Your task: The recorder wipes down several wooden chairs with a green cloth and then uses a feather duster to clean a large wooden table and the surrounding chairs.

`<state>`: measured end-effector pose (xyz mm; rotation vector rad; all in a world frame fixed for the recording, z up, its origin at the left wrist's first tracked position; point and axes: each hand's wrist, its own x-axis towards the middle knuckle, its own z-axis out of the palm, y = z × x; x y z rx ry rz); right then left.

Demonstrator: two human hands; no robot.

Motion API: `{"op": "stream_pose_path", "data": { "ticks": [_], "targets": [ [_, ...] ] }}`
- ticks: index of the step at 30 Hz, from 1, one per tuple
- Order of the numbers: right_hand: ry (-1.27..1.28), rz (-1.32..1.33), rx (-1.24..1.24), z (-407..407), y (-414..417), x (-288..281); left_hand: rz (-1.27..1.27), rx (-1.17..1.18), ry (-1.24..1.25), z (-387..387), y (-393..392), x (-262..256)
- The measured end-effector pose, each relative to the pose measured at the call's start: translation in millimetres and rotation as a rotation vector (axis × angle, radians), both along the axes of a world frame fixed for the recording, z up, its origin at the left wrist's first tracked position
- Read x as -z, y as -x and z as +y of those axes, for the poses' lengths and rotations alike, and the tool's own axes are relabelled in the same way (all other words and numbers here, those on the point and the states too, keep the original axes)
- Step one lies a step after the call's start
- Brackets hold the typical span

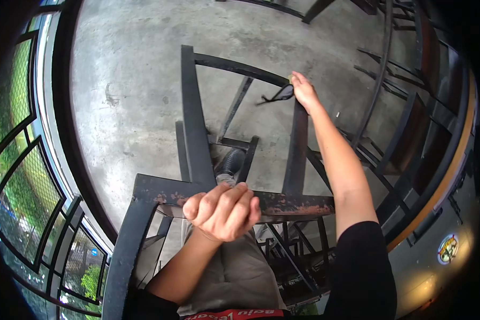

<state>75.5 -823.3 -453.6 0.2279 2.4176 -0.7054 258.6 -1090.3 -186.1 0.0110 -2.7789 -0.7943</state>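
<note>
A dark-painted wooden chair (200, 132) is before me, its frame bars spreading away over the floor. Reddish-brown patches show on its near rail (300, 209), where the paint is worn. My left hand (226, 210) lies over that rail, back upward, with its fingers curled; the fingertips are hidden. At the far right corner of the frame, my right hand (304, 90) is closed around a dark looped strip (282, 94), perhaps cloth or a strap. A small yellowish edge (291, 79) shows beside those fingers; the rest of it is hidden.
One shoe (231, 161) stands between the chair's bars on the concrete floor (136, 80). Several dark chairs and frames (406, 136) crowd the right side. Mesh-covered windows (28, 192) run along the left. A round sign (448, 249) is on the wall at lower right.
</note>
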Motion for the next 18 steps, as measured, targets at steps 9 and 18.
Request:
{"op": "stream_pose_path", "data": {
  "ticks": [9, 18],
  "targets": [
    [0.419, 0.023, -0.199, -182.0, 5.0, -5.2, -0.002, -0.035, 0.001, -5.6, -7.1, 3.8],
    [0.462, -0.12, -0.446, -303.4, 20.6, -62.4, 0.11, -0.009, -0.107, -7.7, -6.3, 3.5]
  ]
}}
